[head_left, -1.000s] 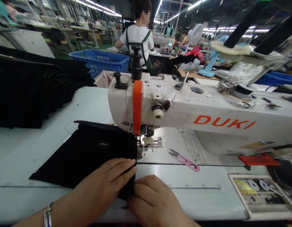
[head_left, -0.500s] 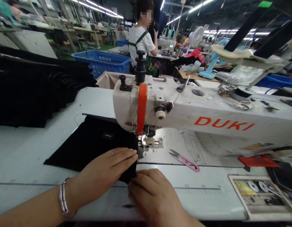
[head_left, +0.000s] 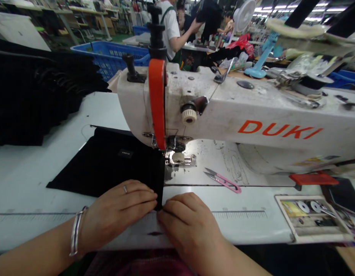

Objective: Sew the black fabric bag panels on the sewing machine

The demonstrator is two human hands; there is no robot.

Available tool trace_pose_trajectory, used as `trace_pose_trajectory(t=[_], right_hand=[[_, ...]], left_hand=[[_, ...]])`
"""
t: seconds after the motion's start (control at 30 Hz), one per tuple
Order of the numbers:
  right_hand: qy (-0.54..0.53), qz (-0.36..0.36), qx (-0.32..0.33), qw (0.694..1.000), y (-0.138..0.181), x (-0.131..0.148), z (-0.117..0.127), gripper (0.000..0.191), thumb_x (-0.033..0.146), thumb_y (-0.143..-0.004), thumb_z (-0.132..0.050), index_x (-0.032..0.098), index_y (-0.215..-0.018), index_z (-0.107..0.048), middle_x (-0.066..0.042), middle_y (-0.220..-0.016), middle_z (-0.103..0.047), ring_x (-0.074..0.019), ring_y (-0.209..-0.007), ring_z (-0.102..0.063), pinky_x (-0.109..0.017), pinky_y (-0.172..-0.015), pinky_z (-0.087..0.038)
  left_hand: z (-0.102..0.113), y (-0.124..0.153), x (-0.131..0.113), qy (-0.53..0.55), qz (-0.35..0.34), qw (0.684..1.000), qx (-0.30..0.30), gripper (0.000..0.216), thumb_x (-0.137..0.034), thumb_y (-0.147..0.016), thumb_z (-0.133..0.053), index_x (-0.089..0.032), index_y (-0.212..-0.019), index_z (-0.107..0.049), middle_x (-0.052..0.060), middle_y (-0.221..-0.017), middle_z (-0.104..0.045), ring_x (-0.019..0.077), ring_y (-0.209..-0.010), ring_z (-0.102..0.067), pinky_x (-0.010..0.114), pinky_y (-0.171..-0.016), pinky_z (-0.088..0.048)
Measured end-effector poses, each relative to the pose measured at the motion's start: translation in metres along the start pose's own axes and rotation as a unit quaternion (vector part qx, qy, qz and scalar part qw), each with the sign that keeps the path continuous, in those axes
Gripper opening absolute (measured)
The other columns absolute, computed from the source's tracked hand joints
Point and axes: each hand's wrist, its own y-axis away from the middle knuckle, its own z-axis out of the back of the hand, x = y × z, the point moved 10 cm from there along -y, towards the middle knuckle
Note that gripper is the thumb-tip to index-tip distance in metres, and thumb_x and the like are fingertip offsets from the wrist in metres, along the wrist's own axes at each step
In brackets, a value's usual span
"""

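A piece of black fabric [head_left: 93,165] with a small dark label [head_left: 126,153] lies flat on the sewing table. Its right edge runs up to the presser foot [head_left: 179,158] of a white sewing machine [head_left: 212,115]. My left hand [head_left: 122,205] rests on the near part of the fabric, fingers stretched out and flat. At the near right corner, my right hand [head_left: 191,226] has its fingers closed in a pinch on the fabric edge; the fingertips are partly hidden. Pink-handled thread snips [head_left: 225,181] lie right of the presser foot.
A tall stack of black pieces [head_left: 36,96] stands on the left. The table edge has a printed ruler [head_left: 243,214]. An inset tray [head_left: 312,220] with bobbins is at right. Beyond are a blue basket [head_left: 116,57] and a person [head_left: 170,30] holding up black cloth.
The view has tilted down, so the machine appears higher. The fabric's near corner looks straighter between my hands. The person behind has brought black cloth up in front of them.
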Motion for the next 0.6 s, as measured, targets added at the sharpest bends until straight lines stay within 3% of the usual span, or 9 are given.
trace_pose_trajectory(t=[0.37,0.5,0.6], right_hand=[[-0.024,-0.029,-0.01,0.999,-0.002,-0.004,0.004,0.016,0.016,-0.102,-0.052,0.017,-0.1,-0.068,-0.005,-0.096,-0.07,-0.0189,-0.089,-0.06,-0.034,-0.081,-0.049],[-0.021,-0.019,-0.018,0.999,-0.004,-0.004,0.006,0.021,0.02,-0.105,-0.047,0.017,-0.114,-0.065,-0.006,-0.116,-0.071,-0.0199,-0.097,-0.063,-0.035,-0.085,-0.051],[-0.017,0.014,-0.002,1.0,-0.008,-0.003,0.004,0.025,0.021,-0.107,-0.043,0.017,-0.119,-0.065,-0.006,-0.118,-0.072,-0.0204,-0.097,-0.064,-0.035,-0.083,-0.052]], left_hand=[[0.0,-0.009,-0.008,-0.044,-0.028,0.999,0.0,0.03,-0.006,-0.102,-0.041,-0.017,-0.115,-0.066,0.001,-0.113,-0.075,0.0103,-0.111,-0.066,0.025,-0.115,-0.044],[-0.011,-0.004,-0.003,-0.042,0.002,0.999,0.026,0.035,-0.006,-0.102,-0.038,-0.022,-0.115,-0.067,-0.002,-0.113,-0.075,0.0094,-0.108,-0.068,0.026,-0.117,-0.043],[-0.018,-0.004,0.002,-0.015,0.002,0.999,0.043,0.039,-0.005,-0.1,-0.037,-0.023,-0.12,-0.066,-0.001,-0.116,-0.074,0.0103,-0.111,-0.068,0.026,-0.116,-0.044]])
